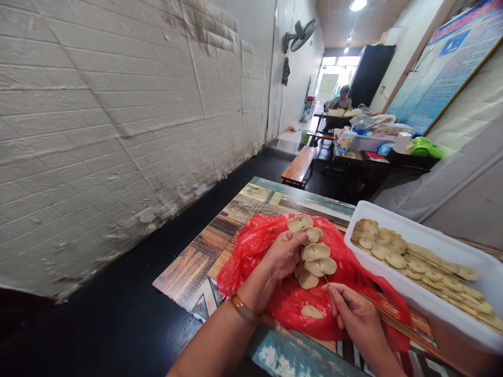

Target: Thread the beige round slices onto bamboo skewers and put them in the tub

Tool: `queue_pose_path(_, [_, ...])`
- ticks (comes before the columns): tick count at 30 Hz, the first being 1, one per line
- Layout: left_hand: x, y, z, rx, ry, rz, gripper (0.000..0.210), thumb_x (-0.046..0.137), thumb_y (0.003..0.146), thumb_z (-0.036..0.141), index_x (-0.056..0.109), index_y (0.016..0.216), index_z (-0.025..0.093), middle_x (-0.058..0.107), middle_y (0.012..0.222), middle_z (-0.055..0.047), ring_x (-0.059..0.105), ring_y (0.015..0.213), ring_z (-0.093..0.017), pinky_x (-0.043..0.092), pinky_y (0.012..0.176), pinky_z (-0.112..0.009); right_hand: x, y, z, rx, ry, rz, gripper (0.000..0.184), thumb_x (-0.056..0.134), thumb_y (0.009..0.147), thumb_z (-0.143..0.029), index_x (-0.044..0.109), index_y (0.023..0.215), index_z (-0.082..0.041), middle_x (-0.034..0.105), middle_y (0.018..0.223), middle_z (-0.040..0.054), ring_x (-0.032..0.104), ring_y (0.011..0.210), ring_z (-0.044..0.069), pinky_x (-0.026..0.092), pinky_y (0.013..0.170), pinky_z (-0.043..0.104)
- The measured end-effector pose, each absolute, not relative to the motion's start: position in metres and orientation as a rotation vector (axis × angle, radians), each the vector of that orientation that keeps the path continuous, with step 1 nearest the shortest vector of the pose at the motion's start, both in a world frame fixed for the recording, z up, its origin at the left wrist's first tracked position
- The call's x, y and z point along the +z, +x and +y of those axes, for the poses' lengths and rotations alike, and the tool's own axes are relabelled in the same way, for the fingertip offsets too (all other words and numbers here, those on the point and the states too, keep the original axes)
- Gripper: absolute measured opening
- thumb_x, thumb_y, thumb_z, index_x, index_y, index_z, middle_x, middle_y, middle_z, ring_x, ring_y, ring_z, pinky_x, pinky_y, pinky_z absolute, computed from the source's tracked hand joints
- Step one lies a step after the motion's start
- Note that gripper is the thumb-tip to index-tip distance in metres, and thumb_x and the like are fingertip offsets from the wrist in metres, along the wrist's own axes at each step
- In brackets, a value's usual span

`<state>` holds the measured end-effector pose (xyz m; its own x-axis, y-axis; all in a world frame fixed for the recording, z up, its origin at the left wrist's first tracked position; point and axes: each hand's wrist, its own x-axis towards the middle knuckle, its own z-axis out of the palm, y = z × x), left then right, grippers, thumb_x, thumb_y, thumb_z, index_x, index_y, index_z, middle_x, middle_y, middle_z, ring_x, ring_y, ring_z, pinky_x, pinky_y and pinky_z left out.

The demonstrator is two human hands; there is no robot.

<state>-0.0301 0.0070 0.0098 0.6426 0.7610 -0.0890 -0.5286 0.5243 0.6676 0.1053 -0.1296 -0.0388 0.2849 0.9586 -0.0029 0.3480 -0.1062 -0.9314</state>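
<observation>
My left hand (283, 256), with a brown bangle on its wrist, is closed on a stack of thin, pale, round slices (316, 252). Their exact kind I cannot make out. A thin wooden skewer (326, 279) runs from the lowest of these slices to my right hand (356, 311), whose fingers pinch it. Both hands are over a crumpled red plastic bag (251, 248), spread open on the table. One loose slice (312, 312) lies on the bag below the stack. Several bare skewers (416, 330) lie beside and beneath my right hand.
A white plastic tub (444, 238) with rows of skewered slices (428, 267) stands to the right on the wood-patterned table (208, 235). Beyond are a bench (299, 165) and a cluttered dark table (383, 162). A person (342, 99) sits farther back. A white brick-patterned wall (118, 131) runs along the left.
</observation>
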Motion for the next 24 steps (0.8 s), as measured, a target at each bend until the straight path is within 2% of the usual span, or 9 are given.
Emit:
queue_pose_path(7, [0.005,-0.0273,0.0097,0.799,0.71,0.422,0.037,0.076,0.065,0.037,0.066,0.086,0.009,0.068,0.081,-0.012,0.065,0.075,-0.02,0.05,0.074,-0.032,-0.04,0.1052,-0.1284,0.809,-1.624,-1.273,0.037,0.049,0.086,-0.05,0.065,0.086,-0.017,0.052,0.05,-0.0049,0.05,0.036,0.01,0.041,0.04,0.021])
queue_pose_path(11, [0.0071,-0.0273,0.0081,0.789,0.699,0.422,0.04,0.076,0.064,0.035,0.066,0.091,0.007,0.069,0.081,-0.013,0.066,0.074,-0.021,0.051,0.073,-0.033,-0.0393,0.1048,-0.1289,0.791,-1.624,-1.278,0.036,0.049,0.086,-0.049,0.065,0.085,-0.017,0.052,0.049,-0.0053,0.05,0.035,0.01,0.04,0.039,0.02])
queue_pose_path(15, [0.0085,-0.0279,0.008,0.832,0.653,0.394,0.036,0.075,0.066,0.031,0.064,0.094,0.01,0.069,0.082,-0.011,0.066,0.072,-0.02,0.052,0.072,-0.032,-0.0406,0.1057,-0.1279,0.799,-1.613,-1.288,0.037,0.048,0.086,-0.051,0.064,0.084,-0.017,0.052,0.049,-0.0051,0.05,0.035,0.01,0.041,0.039,0.021])
queue_pose_path(18, [0.0078,-0.028,0.0091,0.84,0.591,0.413,0.034,0.075,0.067,0.035,0.063,0.091,0.013,0.069,0.082,-0.01,0.067,0.072,-0.021,0.053,0.069,-0.034,-0.0409,0.1055,-0.1275,0.8,-1.62,-1.311,0.038,0.048,0.086,-0.052,0.063,0.08,-0.018,0.052,0.048,-0.0051,0.05,0.035,0.011,0.041,0.039,0.021])
queue_pose_path(24, [0.0056,-0.0267,0.0087,0.862,0.578,0.458,0.032,0.075,0.066,0.036,0.064,0.085,0.012,0.069,0.077,-0.009,0.067,0.07,-0.022,0.054,0.065,-0.033,-0.0407,0.103,-0.1282,0.742,-1.655,-1.359,0.037,0.046,0.087,-0.051,0.063,0.077,-0.019,0.052,0.048,-0.0052,0.049,0.035,0.01,0.041,0.041,0.02])
